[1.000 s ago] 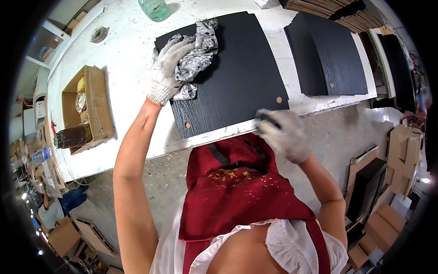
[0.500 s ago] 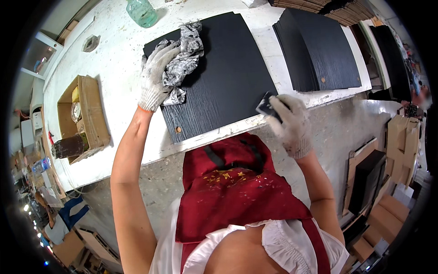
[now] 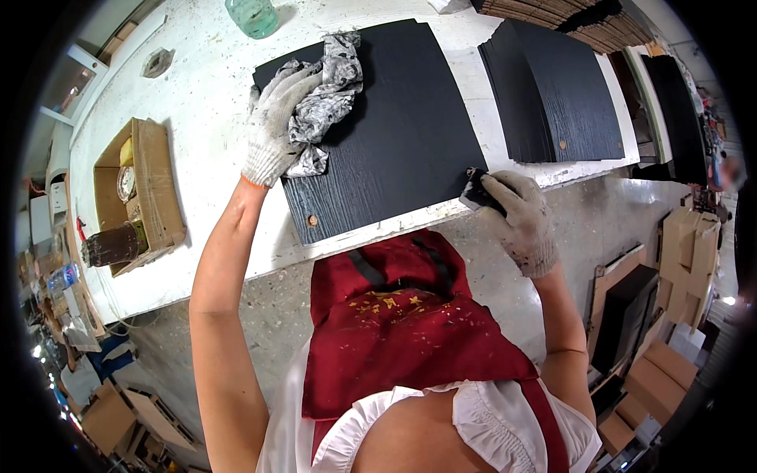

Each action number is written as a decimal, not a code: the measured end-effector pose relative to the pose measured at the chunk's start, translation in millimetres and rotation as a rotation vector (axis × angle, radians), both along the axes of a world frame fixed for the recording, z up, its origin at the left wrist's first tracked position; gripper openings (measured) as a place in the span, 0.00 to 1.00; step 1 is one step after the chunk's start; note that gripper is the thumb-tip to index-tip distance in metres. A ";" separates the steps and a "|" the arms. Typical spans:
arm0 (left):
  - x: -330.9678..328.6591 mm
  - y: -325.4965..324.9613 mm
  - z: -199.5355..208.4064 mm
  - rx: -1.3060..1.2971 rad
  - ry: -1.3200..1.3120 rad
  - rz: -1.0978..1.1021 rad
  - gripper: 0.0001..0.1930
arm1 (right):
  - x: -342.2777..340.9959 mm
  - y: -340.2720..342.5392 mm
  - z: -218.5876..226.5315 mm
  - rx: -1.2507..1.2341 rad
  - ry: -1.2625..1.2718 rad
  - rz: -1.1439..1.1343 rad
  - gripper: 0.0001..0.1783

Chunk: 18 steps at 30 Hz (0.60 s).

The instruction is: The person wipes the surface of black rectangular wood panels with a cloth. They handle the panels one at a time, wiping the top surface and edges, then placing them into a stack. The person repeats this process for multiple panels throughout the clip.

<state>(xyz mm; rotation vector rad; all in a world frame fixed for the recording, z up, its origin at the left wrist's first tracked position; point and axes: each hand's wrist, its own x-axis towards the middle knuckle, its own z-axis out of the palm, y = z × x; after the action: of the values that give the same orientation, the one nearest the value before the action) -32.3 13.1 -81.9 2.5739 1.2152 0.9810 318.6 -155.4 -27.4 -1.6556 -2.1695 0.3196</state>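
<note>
A flat black board [image 3: 402, 134] with a small round hole near its front left corner lies on the white table [image 3: 213, 205]. My left hand [image 3: 276, 126], in a whitish knit glove, grips a crumpled black-and-white stained rag [image 3: 325, 114] on the board's left part. At the board's front right corner, my right hand [image 3: 520, 217], in a smudged glove, is closed around a small dark block [image 3: 476, 190] with a pale patch. The block is at the table's front edge; whether it touches the board I cannot tell.
To the right stands a stack of black boards [image 3: 560, 94]. A cardboard box [image 3: 162, 197] with a dark brush-like item sits on the left. Farther back are a greenish jar [image 3: 252, 17] and a metal nut-shaped piece [image 3: 157, 63]. Cardboard and a black panel [image 3: 627, 315] lean at the right.
My right hand has shifted slightly right and toward me with the dark block, which has turned in the fingers. My left hand stays on the rag; the whole view has shifted a little.
</note>
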 end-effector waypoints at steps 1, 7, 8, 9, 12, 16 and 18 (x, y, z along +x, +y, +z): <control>0.2 0.1 0.1 0.004 -0.016 -0.009 0.30 | -2.3 1.0 0.4 0.017 0.006 -0.017 0.21; 2.5 2.9 -3.4 -0.011 -0.014 0.016 0.30 | -16.0 -3.2 2.0 0.074 -0.010 -0.021 0.22; 1.4 2.7 -4.7 -0.010 -0.009 0.023 0.30 | -11.2 -5.7 2.6 0.056 -0.006 0.003 0.22; -0.1 2.5 -5.9 -0.009 -0.004 0.030 0.30 | -7.3 -6.7 3.3 0.038 -0.003 0.027 0.22; -0.8 2.8 -9.1 -0.031 -0.071 0.012 0.31 | -1.1 -4.8 5.1 -0.028 0.046 -0.070 0.21; 1.7 1.7 -11.0 0.027 -0.088 0.035 0.30 | -19.5 6.3 -1.1 0.046 0.049 -0.082 0.20; 3.1 2.2 -13.5 0.038 -0.111 0.035 0.28 | -32.0 -0.7 0.3 0.033 -0.029 -0.008 0.19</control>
<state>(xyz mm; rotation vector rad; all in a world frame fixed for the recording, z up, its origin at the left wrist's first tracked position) -29.2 15.3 -95.4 2.4961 1.2283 1.1487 286.5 -156.1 -27.2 -1.6608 -2.1771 0.2577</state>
